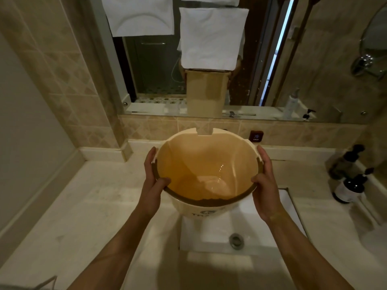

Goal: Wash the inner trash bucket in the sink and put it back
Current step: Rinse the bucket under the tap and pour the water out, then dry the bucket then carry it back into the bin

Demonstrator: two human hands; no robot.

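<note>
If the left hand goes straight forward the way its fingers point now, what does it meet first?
Probably the tiled backsplash behind the counter. The left hand grips the bucket rim, fingers pointing away from the person; nothing else shows in that line, though depth is unclear.

The walls carry beige tiles (69, 65) with a diamond pattern. A wide mirror (261, 59) hangs above a pale marble countertop (88, 206). White towels (211, 36) show in the mirror (some only partly). Dark pump bottles (349, 185) stand on the counter at right. The light is warm and dim.
</note>
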